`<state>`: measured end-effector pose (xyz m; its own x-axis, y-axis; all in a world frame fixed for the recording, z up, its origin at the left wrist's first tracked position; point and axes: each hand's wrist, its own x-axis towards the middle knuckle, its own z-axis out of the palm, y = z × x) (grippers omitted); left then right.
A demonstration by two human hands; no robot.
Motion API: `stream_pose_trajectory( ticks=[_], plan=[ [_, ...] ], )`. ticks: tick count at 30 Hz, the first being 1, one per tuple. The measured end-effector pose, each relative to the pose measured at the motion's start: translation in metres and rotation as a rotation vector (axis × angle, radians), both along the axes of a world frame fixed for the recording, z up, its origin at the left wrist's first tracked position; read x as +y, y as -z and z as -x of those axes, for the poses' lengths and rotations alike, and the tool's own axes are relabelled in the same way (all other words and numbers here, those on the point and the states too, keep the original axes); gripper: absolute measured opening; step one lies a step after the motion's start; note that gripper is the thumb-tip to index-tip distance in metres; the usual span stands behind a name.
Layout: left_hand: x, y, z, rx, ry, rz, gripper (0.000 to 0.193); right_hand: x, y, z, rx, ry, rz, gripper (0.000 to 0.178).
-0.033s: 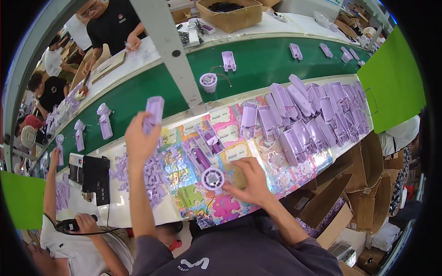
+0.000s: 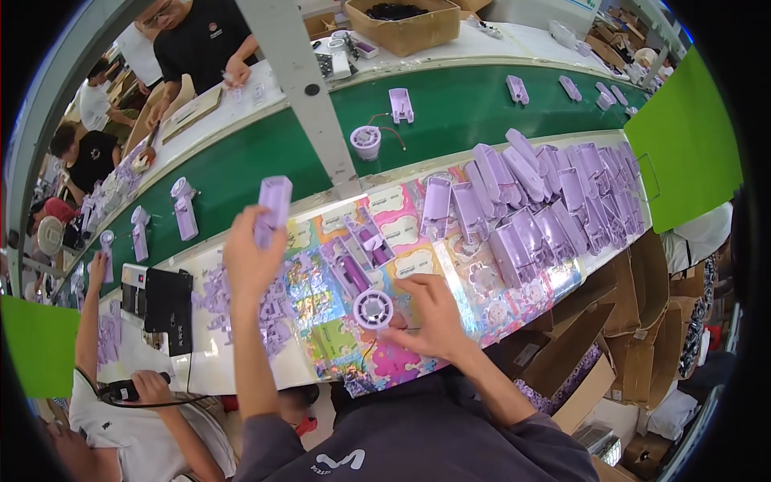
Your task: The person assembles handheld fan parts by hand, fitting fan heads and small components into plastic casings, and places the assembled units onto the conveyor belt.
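We've got the lilac handle shell [image 2: 273, 210] raised in our left hand [image 2: 250, 261], fingers wrapped round its lower end, held up over the near edge of the green conveyor belt [image 2: 450, 120]. Right hand [image 2: 430, 317] lies on the bench just on our side of the belt, fingertips pinching the rim of the round fan head [image 2: 373, 308], which lies flat on the colourful printed cards [image 2: 401, 241]; a thin wire seems to trail from it toward us, hard to be sure.

Looks like the pairing step: handle picked, head steadied, not yet joined. Our guess for the next move: bring the handle down to the head, line up its open end and keep the wire out of the seam.

Along the belt's near side to our right sits a packed row of lilac shells [image 2: 546, 193]. On the belt itself: a lilac cup part [image 2: 365, 141] and loose housings [image 2: 401, 104]. Left of us along the belt, a co-worker's hand [image 2: 144, 386] grips a dark corded tool [image 2: 120, 391]
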<state>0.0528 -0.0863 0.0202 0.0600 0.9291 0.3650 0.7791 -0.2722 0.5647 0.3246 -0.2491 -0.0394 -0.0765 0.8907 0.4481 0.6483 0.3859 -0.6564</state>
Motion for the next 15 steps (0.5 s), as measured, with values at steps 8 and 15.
stream_pose_trajectory(
  ticks=[8,15],
  plan=[
    [-0.132,0.06,-0.024,-0.074,-0.081,-0.008,0.043,-0.001,-0.001,0.04,-0.041,-0.075,0.111,0.07],
    [-0.173,0.07,-0.052,-0.087,-0.05,-0.166,0.06,0.065,-0.022,0.013,-0.196,-0.018,-0.066,0.03]
  ],
)
